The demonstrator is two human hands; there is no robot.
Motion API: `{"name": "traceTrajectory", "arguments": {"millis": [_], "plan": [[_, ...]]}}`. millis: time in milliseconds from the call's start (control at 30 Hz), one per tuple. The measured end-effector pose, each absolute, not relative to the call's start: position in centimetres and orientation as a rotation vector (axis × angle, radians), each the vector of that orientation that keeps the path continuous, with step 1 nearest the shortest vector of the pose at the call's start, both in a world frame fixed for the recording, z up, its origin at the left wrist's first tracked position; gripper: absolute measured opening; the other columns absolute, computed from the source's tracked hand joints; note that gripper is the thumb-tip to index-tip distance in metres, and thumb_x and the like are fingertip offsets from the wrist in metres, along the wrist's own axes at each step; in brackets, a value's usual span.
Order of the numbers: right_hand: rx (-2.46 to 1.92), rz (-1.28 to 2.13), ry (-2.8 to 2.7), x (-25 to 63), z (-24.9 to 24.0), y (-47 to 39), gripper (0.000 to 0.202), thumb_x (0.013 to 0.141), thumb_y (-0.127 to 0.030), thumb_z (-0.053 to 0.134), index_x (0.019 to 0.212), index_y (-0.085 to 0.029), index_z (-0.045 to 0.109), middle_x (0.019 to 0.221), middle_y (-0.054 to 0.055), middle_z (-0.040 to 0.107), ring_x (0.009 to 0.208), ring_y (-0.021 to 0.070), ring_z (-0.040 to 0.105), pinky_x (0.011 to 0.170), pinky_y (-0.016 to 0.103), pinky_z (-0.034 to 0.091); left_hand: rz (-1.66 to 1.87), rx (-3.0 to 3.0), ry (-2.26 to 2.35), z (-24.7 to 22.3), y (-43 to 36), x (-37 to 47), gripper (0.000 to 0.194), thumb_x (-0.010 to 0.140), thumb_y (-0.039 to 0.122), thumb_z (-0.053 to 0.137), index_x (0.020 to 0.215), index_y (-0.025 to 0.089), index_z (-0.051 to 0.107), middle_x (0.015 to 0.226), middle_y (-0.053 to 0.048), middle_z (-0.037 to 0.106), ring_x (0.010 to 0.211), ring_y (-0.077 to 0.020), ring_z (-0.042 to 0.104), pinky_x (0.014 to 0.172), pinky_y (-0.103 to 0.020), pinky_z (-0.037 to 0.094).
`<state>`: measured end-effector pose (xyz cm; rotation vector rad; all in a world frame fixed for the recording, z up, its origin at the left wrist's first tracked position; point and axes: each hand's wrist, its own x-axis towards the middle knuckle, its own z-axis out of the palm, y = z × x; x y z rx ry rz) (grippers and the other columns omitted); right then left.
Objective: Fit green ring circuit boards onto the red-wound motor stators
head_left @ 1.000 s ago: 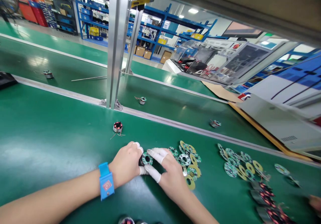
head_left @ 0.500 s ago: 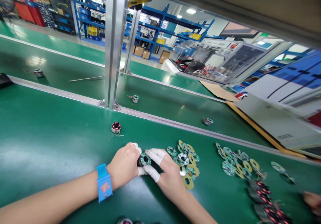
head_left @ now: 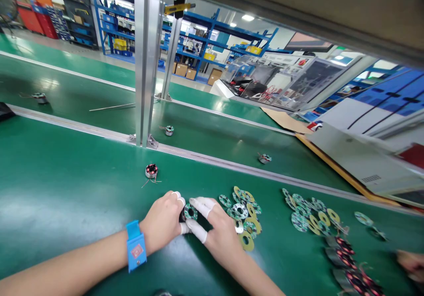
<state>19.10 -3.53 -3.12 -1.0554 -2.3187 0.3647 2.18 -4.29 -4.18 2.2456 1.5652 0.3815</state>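
Between my hands is a small round motor part (head_left: 190, 212) with a green ring board on its top. My left hand (head_left: 165, 216) has its white-covered fingers wrapped round the part's left side. My right hand (head_left: 217, 227), also with white finger covers, pinches the ring board from the right with thumb and finger. A blue band (head_left: 136, 247) circles my left wrist. Right of my right hand lies a pile of green and yellow rings (head_left: 247, 216). A wound coil part with loose wires (head_left: 151, 171) sits beyond my left hand.
A metal post (head_left: 143, 66) rises from a rail (head_left: 212, 159) across the green table. Behind it, motor parts lie on a belt (head_left: 212, 130). At right are more rings (head_left: 300, 221), a row of coil parts (head_left: 344, 260) and another person's hand (head_left: 410, 263).
The view has shifted slightly. The motor parts on the belt have moved a little left. Both my hands remain on the same part.
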Motion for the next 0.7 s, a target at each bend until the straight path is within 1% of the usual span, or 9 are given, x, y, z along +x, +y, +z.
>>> {"name": "traceTrajectory", "arguments": {"millis": [100, 233, 333, 500, 700], "plan": [[-1.056, 0.447, -2.334, 18.9, -2.6, -3.4, 0.027, 0.082, -0.027, 0.056, 0.106, -0.016, 0.063, 0.094, 0.011, 0.065, 0.084, 0.0218, 0.06, 0.072, 0.035, 0.053, 0.385, 2.233, 1.559, -4.3, -4.3, 2.2, 0.014, 0.073, 0.025, 0.064, 0.08, 0.014, 0.057, 0.087, -0.008, 0.057, 0.084, -0.0228, 0.053, 0.075, -0.035, 0.048], [-1.096, 0.526, -2.343, 18.7, -1.8, -3.0, 0.02, 0.08, -0.027, 0.056, 0.095, -0.018, 0.066, 0.087, 0.009, 0.065, 0.079, 0.0215, 0.06, 0.068, 0.034, 0.052, 0.398, 2.202, 1.544, -4.3, -4.3, 2.3, 0.014, 0.073, 0.024, 0.064, 0.079, 0.014, 0.057, 0.087, -0.007, 0.057, 0.082, -0.0222, 0.053, 0.074, -0.035, 0.048], [-1.102, 0.559, -2.345, 18.7, -1.7, -3.0, 0.018, 0.081, -0.029, 0.056, 0.09, -0.019, 0.067, 0.083, 0.008, 0.065, 0.077, 0.021, 0.06, 0.066, 0.033, 0.051, 0.397, 2.193, 1.543, -4.3, -4.3, 2.4, 0.015, 0.072, 0.024, 0.065, 0.079, 0.014, 0.057, 0.087, -0.007, 0.057, 0.082, -0.0223, 0.052, 0.074, -0.035, 0.048], [-1.164, 0.588, -2.331, 18.8, -1.9, -3.1, 0.024, 0.082, -0.032, 0.056, 0.094, -0.016, 0.068, 0.085, 0.01, 0.064, 0.079, 0.0221, 0.059, 0.07, 0.035, 0.051, 0.387, 2.196, 1.524, -4.3, -4.3, 2.5, 0.012, 0.072, 0.022, 0.063, 0.079, 0.014, 0.057, 0.086, -0.007, 0.057, 0.082, -0.0224, 0.052, 0.074, -0.036, 0.048], [-1.249, 0.628, -2.384, 18.5, -1.5, -3.1, 0.027, 0.082, -0.036, 0.055, 0.094, -0.016, 0.068, 0.083, 0.01, 0.062, 0.079, 0.024, 0.059, 0.068, 0.037, 0.051, 0.381, 2.184, 1.515, -4.4, -4.3, 2.6, 0.012, 0.071, 0.02, 0.064, 0.078, 0.013, 0.057, 0.086, -0.007, 0.057, 0.083, -0.0228, 0.052, 0.074, -0.036, 0.047]]}}
